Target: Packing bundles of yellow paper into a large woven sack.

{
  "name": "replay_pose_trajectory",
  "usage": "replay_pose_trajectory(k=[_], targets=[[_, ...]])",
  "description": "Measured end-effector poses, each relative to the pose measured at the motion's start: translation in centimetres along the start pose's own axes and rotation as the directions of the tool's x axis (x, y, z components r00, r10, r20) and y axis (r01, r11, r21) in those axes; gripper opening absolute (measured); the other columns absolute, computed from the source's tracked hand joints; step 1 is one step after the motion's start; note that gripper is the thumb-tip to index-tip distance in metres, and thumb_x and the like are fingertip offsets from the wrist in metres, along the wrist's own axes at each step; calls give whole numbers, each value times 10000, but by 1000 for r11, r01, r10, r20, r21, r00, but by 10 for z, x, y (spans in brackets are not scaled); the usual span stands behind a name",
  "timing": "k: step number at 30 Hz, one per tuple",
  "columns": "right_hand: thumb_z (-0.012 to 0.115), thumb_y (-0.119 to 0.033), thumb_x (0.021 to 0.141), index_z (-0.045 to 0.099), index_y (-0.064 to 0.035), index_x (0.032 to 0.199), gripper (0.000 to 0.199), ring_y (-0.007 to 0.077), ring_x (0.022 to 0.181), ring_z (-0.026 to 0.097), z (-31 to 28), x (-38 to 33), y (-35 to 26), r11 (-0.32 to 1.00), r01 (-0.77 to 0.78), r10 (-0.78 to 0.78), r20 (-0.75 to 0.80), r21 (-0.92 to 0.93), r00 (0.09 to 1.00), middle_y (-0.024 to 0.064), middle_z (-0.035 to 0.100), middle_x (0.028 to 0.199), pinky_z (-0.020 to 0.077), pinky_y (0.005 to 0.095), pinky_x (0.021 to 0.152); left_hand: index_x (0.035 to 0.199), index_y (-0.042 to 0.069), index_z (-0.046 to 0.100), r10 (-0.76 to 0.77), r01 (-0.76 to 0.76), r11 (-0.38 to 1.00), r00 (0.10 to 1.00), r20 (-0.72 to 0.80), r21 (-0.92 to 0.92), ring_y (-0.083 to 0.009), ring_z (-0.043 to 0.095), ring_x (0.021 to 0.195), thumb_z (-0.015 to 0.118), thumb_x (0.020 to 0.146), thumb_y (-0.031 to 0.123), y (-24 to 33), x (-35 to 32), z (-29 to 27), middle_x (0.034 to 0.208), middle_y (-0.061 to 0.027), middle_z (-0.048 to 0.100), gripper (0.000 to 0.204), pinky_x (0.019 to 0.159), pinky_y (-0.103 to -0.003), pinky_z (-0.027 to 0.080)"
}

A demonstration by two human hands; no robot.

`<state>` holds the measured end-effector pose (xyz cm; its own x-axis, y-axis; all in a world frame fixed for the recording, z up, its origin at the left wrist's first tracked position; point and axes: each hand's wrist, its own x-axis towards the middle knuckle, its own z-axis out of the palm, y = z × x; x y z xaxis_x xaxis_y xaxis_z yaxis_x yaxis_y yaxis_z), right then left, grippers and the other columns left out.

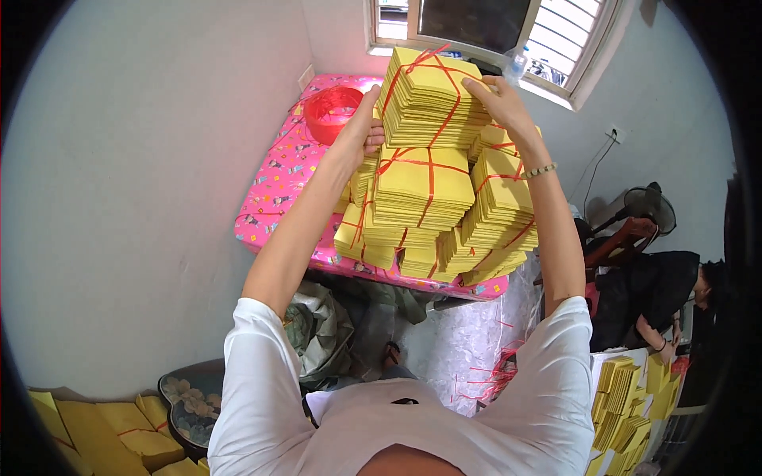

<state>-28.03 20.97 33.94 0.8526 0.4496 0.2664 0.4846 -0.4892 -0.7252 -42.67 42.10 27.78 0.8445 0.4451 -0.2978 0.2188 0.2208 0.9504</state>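
Both my arms reach forward to a thick bundle of yellow envelope-like sheets (432,103) tied crosswise with red plastic string. My left hand (367,127) presses along its left side, fingers bent at the lower corner. On its right side rests my right hand (502,101), the fingertips over the top right corner. The bundle sits on or just over another tied yellow bundle (425,178); I cannot tell whether they touch everywhere. More tied bundles (504,198) are piled beside and beneath it on a pink patterned mattress-like surface (274,178).
A red roll of string (332,115) lies left of the pile. Behind stand a window (476,24) and a clear bottle (517,63). At right, a person in black (655,293) bends over yellow stacks (623,404), near a fan (651,208). More yellow bundles (119,428) lie lower left.
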Motion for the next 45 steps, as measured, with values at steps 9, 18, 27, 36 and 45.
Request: replay_pose_trajectory(k=[9,18,27,36,45], targets=[[753,-381,715,524,-11,1173,632,258,955,587,26,-64,-55,829,554,-504,-321,82,802,141,597,1061,459,348,810,1345,39,393,268,-209,892,959,96,-401,-191,497,1064,417,663,864,-28,-35,-29,1270,-57,505,1071,912,-313,385],[799,-276,697,507,-21,1199,634,215,1008,556,133,-192,-131,588,800,-776,-198,118,599,75,569,1101,426,332,883,1401,55,292,572,-610,713,791,-217,-346,-234,414,1273,595,536,802,-145,-181,-153,1403,-91,398,1183,1034,-407,384],[812,-394,637,323,-2,1352,951,350,1223,357,296,-292,-134,810,414,-581,475,415,661,203,410,1267,274,442,1037,1316,34,418,40,-569,613,715,-698,-548,-251,544,1117,632,711,599,-385,-296,-238,1266,-124,523,854,935,-410,458],[837,-566,512,-38,60,1415,1405,408,1351,93,445,-369,-7,977,-205,-10,977,55,214,312,105,1409,179,466,1108,1254,39,484,-356,-167,447,868,-346,-879,-195,596,1015,736,683,481,-553,-340,-243,1178,-83,587,765,881,-342,497],[843,-301,608,107,-24,1435,1141,304,1299,288,533,-374,53,971,-240,37,995,-13,96,244,283,1362,255,388,1083,1256,67,481,-473,-161,314,828,-301,-936,-197,543,1086,779,650,469,-615,-316,-234,1169,-65,581,785,954,-375,435]])
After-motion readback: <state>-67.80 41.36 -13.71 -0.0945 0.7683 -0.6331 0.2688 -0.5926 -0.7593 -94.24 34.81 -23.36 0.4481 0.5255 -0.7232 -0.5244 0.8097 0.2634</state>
